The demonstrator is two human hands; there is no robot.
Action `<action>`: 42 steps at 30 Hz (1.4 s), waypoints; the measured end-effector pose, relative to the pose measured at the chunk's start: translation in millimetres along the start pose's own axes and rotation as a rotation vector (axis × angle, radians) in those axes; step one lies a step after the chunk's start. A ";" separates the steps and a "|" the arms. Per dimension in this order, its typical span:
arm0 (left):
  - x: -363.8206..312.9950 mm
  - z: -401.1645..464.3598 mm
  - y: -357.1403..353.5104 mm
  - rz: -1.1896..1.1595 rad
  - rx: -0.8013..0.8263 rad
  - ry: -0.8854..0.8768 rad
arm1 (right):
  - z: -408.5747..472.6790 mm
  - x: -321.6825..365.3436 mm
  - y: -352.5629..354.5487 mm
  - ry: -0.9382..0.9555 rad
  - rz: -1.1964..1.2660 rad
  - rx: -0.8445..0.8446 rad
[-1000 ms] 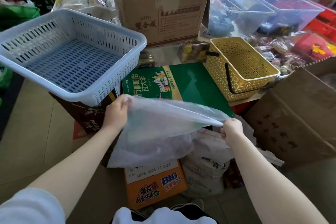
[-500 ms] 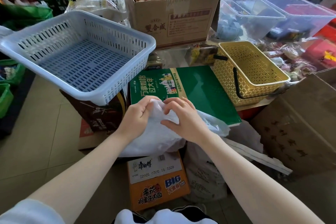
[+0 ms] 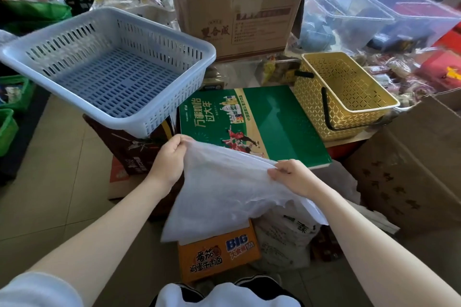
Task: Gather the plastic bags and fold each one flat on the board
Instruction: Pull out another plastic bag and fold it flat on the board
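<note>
1. The left hand (image 3: 169, 157) pinches the upper left corner of a white translucent plastic bag (image 3: 224, 189), fingers and thumb curled tight over the film.
2. The right hand (image 3: 291, 177) grips the bag's upper right corner, fingers bent over the edge and thumb beneath.
3. Between the two hands the top edge of the bag runs in a taut line, and the rest of it hangs down in a loose, wrinkled sheet.
4. The bag is held in the air just above the near edge of the green board (image 3: 274, 122), covering part of that edge; whether the film touches the board cannot be told.
5. The board lies flat, with printed figures and lettering on its left half and plain green on its right.
6. Under the hanging bag stands an orange carton (image 3: 217, 254), and beside it on the right a white printed sack (image 3: 287, 239).
7. A pale blue slotted basket (image 3: 107, 67) sits tilted at the board's far left corner, resting on a dark brown box (image 3: 134, 149).
8. A yellow lattice basket (image 3: 341, 92) with a black handle stands just beside the board's right edge.
9. Behind the board's far edge stands an open cardboard box (image 3: 237, 15) with wrapped packets in it.
10. Clear plastic bins (image 3: 374, 15) stand to the right of that box.
</note>
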State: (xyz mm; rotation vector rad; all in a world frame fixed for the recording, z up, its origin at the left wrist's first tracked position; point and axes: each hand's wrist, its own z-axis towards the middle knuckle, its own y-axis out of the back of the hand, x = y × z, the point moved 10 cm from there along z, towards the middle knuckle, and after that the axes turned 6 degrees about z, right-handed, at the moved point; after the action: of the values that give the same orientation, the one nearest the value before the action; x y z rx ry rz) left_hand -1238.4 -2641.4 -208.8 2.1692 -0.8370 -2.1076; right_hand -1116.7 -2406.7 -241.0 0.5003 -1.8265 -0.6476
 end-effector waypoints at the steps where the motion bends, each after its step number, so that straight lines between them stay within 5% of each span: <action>1: 2.3 0.0 -1.9 0.193 -0.010 -0.015 | -2.4 -2.2 -0.8 -0.014 -0.020 0.021; 4: -39.6 -13.9 -36.6 0.607 0.057 -0.429 | -6.6 12.5 -15.4 0.026 -0.123 0.165; 7: -56.2 -29.3 -101.9 0.712 0.400 -0.635 | -7.5 38.1 -23.0 0.135 -0.195 0.249; 10: -56.5 -25.4 -132.2 0.637 0.549 -0.547 | -7.7 53.6 -3.0 0.230 -0.174 0.217; 22: -38.4 -7.4 -141.5 0.586 0.407 -0.257 | -38.0 -60.0 101.0 -0.017 -0.081 0.093; 30: 23.3 -45.8 -182.0 0.641 0.665 0.016 | -31.8 -87.3 131.5 0.050 0.042 -0.039; 35: 20.2 -52.2 -193.2 0.708 0.510 0.022 | -31.9 -106.1 144.9 0.098 -0.332 -0.052; 38: -10.4 -50.5 -200.4 0.743 0.335 -0.127 | -34.1 -112.5 147.7 0.057 -0.677 -0.176; 42: -69.8 -60.8 -209.6 0.674 0.197 -0.418 | -45.3 -57.6 124.6 0.317 -0.411 -0.151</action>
State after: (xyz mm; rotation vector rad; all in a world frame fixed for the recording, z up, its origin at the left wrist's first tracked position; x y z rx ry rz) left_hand -1102.0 -2457.3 -213.7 1.2127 -1.5828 -2.1587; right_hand -1058.6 -2284.7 -189.5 0.8368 -1.3739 -0.9181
